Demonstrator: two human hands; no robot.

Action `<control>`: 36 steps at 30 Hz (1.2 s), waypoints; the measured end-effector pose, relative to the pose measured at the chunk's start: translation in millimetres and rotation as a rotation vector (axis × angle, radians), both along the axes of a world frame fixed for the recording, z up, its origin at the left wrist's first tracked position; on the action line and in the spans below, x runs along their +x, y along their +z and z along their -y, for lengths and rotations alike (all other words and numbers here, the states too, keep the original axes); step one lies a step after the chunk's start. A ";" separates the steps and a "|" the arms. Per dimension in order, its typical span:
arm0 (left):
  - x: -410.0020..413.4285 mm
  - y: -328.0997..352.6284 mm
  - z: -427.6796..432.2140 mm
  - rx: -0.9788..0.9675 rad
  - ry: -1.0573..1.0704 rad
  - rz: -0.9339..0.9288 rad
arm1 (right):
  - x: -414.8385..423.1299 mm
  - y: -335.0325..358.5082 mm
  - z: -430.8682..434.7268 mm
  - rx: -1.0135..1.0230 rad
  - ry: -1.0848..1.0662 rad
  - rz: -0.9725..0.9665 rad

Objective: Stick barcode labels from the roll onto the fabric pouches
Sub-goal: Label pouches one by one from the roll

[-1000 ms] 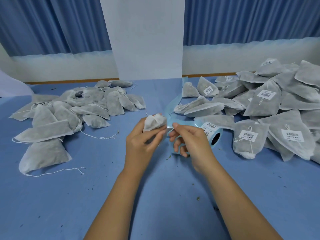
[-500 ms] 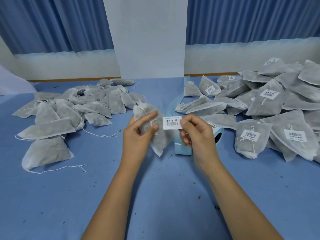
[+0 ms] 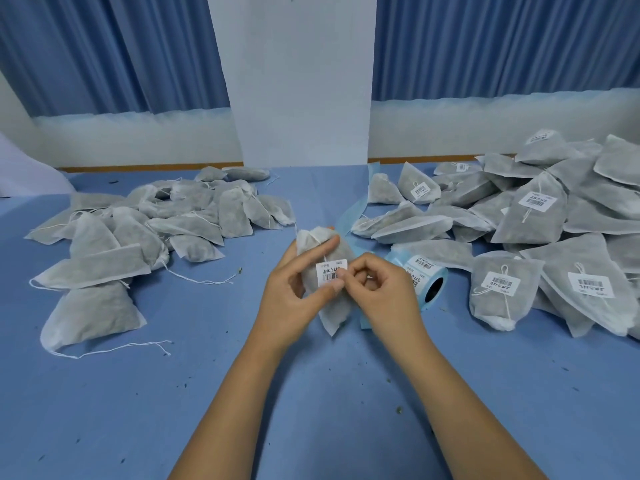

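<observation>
My left hand (image 3: 289,294) holds a grey fabric pouch (image 3: 330,310) upright above the blue table, index finger across its top and thumb on its front. A white barcode label (image 3: 330,273) lies on the pouch's front. My right hand (image 3: 377,292) has its fingers curled, and its thumb and forefinger pinch the label's right edge against the pouch. The label roll (image 3: 420,280), with blue backing, lies on its side just right of my right hand.
A heap of unlabelled pouches (image 3: 149,230) with loose strings covers the left of the blue table (image 3: 311,393). Labelled pouches (image 3: 526,216) pile up at the right. A strip of empty blue backing (image 3: 360,199) trails toward the white pillar (image 3: 301,81).
The right hand peeled a label off the roll and carried it left onto the pouch. The left hand raised the pouch and turned its front toward me.
</observation>
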State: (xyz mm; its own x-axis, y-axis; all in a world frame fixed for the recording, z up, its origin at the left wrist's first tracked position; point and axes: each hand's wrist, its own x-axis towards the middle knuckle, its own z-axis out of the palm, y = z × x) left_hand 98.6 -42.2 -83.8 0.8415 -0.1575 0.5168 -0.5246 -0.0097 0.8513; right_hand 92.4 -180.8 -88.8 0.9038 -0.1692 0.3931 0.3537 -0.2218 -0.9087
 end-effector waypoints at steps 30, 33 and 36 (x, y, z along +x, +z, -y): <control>-65.2 56.5 257.7 0.163 -0.073 -0.367 | -107.7 57.2 202.8 0.312 -0.566 -0.034; -68.5 55.9 274.0 0.147 -0.027 -0.386 | -119.5 53.7 222.2 0.351 -0.425 -0.165; -68.2 60.5 289.6 0.152 -0.054 -0.425 | -131.3 50.6 241.5 0.300 -0.242 -0.363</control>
State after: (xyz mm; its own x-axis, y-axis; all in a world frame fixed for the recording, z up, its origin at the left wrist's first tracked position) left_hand 30.4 -331.8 -23.2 0.9626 -0.2541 0.0945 -0.1316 -0.1331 0.9823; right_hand -38.9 -422.3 -38.2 0.8937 -0.4472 -0.0354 -0.0246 0.0301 -0.9992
